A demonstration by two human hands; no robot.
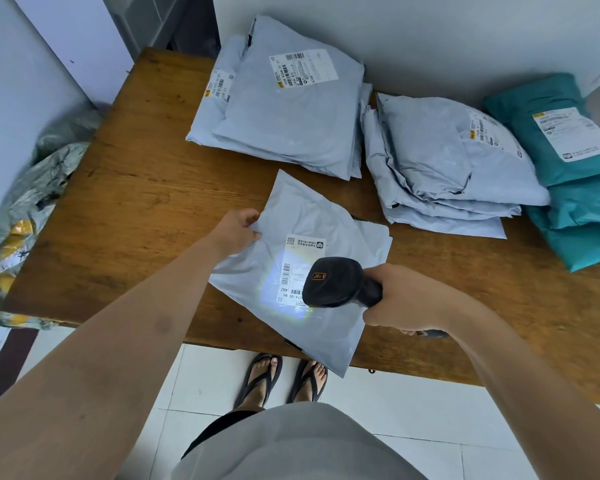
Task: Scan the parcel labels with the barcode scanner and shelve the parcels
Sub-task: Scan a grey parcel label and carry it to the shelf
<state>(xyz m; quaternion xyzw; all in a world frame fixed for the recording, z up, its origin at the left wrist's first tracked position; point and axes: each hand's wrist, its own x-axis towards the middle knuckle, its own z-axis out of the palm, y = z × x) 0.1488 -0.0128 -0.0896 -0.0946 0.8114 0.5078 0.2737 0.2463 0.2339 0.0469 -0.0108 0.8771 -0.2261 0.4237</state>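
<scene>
Scanning is judged to be the step in hand. On the table (136, 150), the parcel (312, 216) is laid flat at the near edge with its lower corner overhanging. Its left edge is pinched between the thumb and fingers of the left hand (238, 230). The scanner (336, 282) is held just above it, its handle wrapped by the curled fingers of the right hand (406, 299); the trigger finger cannot be seen. The label (300, 271) is lit by the beam, though part of it is hidden under the scanner head. The film should be pulled taut so that no barcode is wrinkled. The scanner should probably be drawn back slightly and tilted, so that glare is avoided and a whole barcode is covered. Three stacks are counted behind: a back stack (291, 109) of at least two grey parcels, a middle stack (440, 174) of perhaps four, and a teal stack (575, 188) of about three. Exact numbers cannot be told among the folds. One scanner is seen, and five labels are counted facing up.
</scene>
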